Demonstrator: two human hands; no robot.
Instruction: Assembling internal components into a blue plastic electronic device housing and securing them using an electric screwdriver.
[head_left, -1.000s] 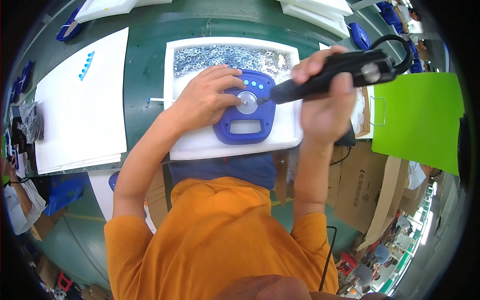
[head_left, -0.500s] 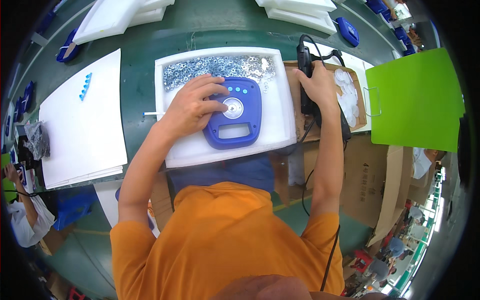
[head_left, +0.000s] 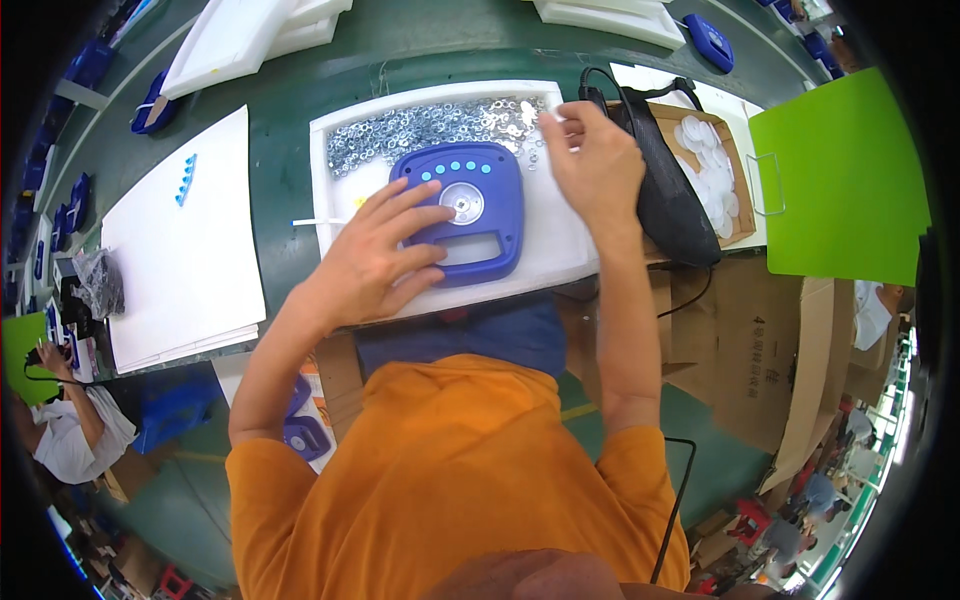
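Observation:
A blue plastic housing (head_left: 408,170) with a row of light-blue dots, a round clear-and-silver centre and a handle slot lies in a white foam tray (head_left: 560,235). My left hand (head_left: 385,250) rests on its left side, fingers spread, one fingertip at the round centre. Many small metal nuts or washers (head_left: 420,130) fill the far part of the tray. Over the tray's right rim hovers my right hand (head_left: 600,170), loosely curled with thumb and fingers apart; nothing shows in it. Just right of it lies a black elongated tool or pouch (head_left: 672,195) with a cable.
A cardboard box (head_left: 742,190) of clear round discs (head_left: 712,170) stands at right, beside a green panel (head_left: 835,180). White sheets (head_left: 190,250) with a blue strip (head_left: 186,180) lie at left. Foam pieces (head_left: 225,45) and blue housings (head_left: 708,42) are farther back. A co-worker (head_left: 80,430) sits at far left.
My right hand has left the black tool and moved left to the tray's rim. My left hand has slid lower on the blue housing, its fingers spreading. The whole view has shifted slightly.

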